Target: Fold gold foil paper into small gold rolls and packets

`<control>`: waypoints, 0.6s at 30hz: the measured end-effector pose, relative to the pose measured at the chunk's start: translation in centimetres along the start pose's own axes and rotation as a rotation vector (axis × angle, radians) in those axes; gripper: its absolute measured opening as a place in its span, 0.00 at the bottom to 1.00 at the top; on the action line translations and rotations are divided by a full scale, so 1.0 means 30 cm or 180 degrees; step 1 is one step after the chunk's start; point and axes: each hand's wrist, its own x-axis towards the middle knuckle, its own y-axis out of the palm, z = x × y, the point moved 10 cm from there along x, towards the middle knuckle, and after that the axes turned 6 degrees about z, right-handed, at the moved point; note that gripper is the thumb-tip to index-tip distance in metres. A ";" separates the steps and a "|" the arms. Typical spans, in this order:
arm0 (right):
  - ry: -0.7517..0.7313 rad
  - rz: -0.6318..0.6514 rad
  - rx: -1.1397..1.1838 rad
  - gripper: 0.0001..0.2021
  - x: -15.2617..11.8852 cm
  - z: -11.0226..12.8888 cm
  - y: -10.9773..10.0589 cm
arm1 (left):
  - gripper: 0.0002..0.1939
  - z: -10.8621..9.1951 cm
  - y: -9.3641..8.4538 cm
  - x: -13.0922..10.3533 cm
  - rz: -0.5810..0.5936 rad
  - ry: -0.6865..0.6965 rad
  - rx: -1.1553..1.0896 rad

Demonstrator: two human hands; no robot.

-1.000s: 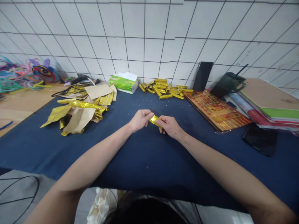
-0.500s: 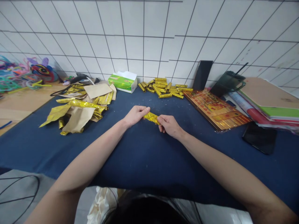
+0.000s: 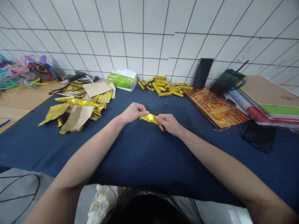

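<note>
Between my hands, just above the dark blue cloth (image 3: 149,155), is a folded strip of shiny gold paper (image 3: 149,118). My left hand (image 3: 135,112) pinches its left end between thumb and fingers. At the other end my right hand (image 3: 169,123) grips it, thumb on top and fingers curled under. Behind my hands, near the wall, lies a pile of small rolled gold paper tubes (image 3: 163,86). To the left is a loose heap of creased gold and tan paper (image 3: 78,116).
A green tissue pack (image 3: 122,80) stands by the wall. On the right are a flat printed orange-gold pack (image 3: 216,107), an upright dark phone (image 3: 202,73), a dark mug (image 3: 227,81), a stack of papers (image 3: 271,93) and a black phone (image 3: 259,136). Colourful craft pieces (image 3: 35,73) lie far left.
My left hand has shifted slightly left along the gold strip, and more of the strip shows now. The right hand stays almost in place. The view has tilted a little.
</note>
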 end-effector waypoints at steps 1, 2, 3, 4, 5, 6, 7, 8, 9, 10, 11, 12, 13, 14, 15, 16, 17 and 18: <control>-0.0003 -0.0022 0.0022 0.18 0.000 -0.001 -0.002 | 0.11 0.002 -0.013 -0.002 -0.0077 -0.0036 -0.0021; -0.0009 -0.0048 0.0028 0.18 0.000 0.000 -0.005 | 0.11 0.003 -0.021 -0.003 -0.0132 -0.0064 -0.0039; -0.0014 -0.0073 0.0025 0.18 0.000 0.001 -0.007 | 0.11 0.003 -0.025 -0.005 -0.0159 -0.0078 -0.0069; -0.0015 -0.0089 0.0024 0.18 0.000 0.002 -0.008 | 0.11 0.003 -0.024 -0.005 -0.0145 -0.0087 -0.0113; -0.0015 -0.0097 0.0029 0.18 -0.001 0.003 -0.009 | 0.11 0.003 -0.019 -0.005 -0.0104 -0.0091 -0.0170; -0.0015 -0.0100 0.0041 0.18 -0.001 0.004 -0.009 | 0.11 0.003 -0.015 -0.004 -0.0066 -0.0092 -0.0228; -0.0017 -0.0107 0.0057 0.18 -0.002 0.004 -0.009 | 0.11 0.004 -0.013 -0.003 -0.0056 -0.0093 -0.0273; -0.0018 -0.0114 0.0076 0.18 -0.002 0.003 -0.009 | 0.11 0.005 -0.016 -0.002 -0.0084 -0.0097 -0.0299; -0.0018 -0.0129 0.0095 0.18 -0.002 0.002 -0.010 | 0.11 0.007 -0.022 -0.001 -0.0144 -0.0097 -0.0308; -0.0016 -0.0152 0.0110 0.18 -0.002 -0.001 -0.011 | 0.11 0.010 -0.029 0.000 -0.0210 -0.0095 -0.0304; -0.0011 -0.0179 0.0117 0.18 -0.002 -0.005 -0.012 | 0.11 0.012 -0.035 0.001 -0.0262 -0.0086 -0.0302; -0.0005 -0.0205 0.0120 0.18 -0.002 -0.009 -0.013 | 0.11 0.013 -0.037 0.003 -0.0280 -0.0076 -0.0310; -0.0002 -0.0239 0.0131 0.18 -0.002 -0.013 -0.015 | 0.12 0.015 -0.037 0.005 -0.0270 -0.0069 -0.0337; -0.0005 -0.0288 0.0157 0.19 -0.002 -0.017 -0.018 | 0.12 0.018 -0.035 0.007 -0.0241 -0.0071 -0.0385; -0.0007 -0.0355 0.0196 0.19 -0.003 -0.020 -0.022 | 0.12 0.020 -0.032 0.008 -0.0213 -0.0084 -0.0440; -0.0007 -0.0431 0.0242 0.19 -0.005 -0.023 -0.028 | 0.13 0.023 -0.029 0.009 -0.0190 -0.0109 -0.0490; -0.0003 -0.0507 0.0289 0.19 -0.007 -0.025 -0.035 | 0.13 0.025 -0.026 0.009 -0.0171 -0.0133 -0.0528; 0.0006 -0.0563 0.0331 0.19 -0.009 -0.026 -0.040 | 0.12 0.026 -0.025 0.009 -0.0171 -0.0151 -0.0553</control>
